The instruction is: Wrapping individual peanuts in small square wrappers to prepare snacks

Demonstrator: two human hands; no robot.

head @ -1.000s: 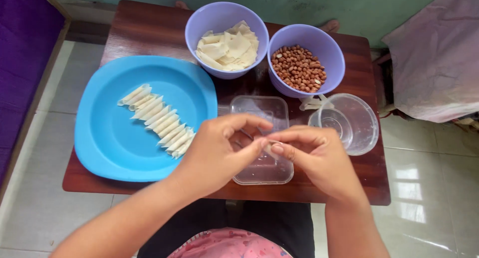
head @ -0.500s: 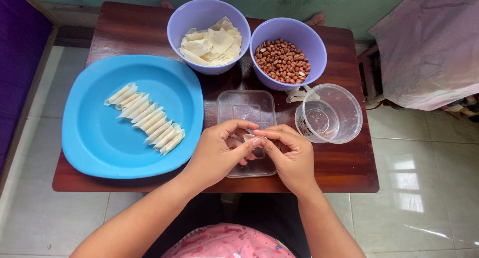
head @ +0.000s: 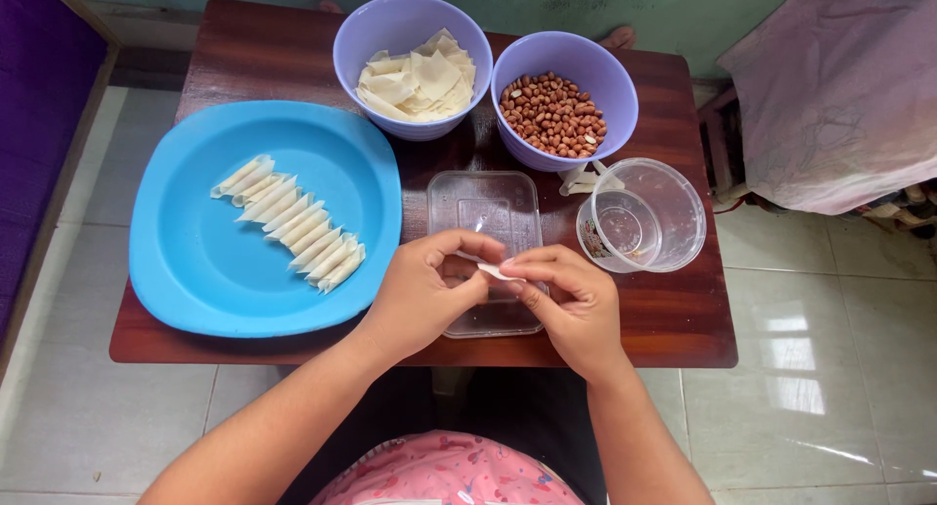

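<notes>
Clearly both hands work one small pastry wrapper (head: 491, 268) above the clear rectangular tub (head: 488, 212) on the worktop (head: 673, 310). The left hand (head: 425, 295) and right hand (head: 576, 305) each keep a narrow fingertip grip on it. Rolling it well likely needs even, light pressure to match the rolls (head: 293, 234) on the blue plate (head: 195, 271).

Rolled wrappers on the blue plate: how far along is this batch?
Done: a row of about ten rolled wrappers lies on the blue plate. In hand: the left hand and right hand pinch one small wrapper piece over the clear rectangular container. Left: a bowl of flat wrappers and a bowl of peanuts both look well stocked.
</notes>
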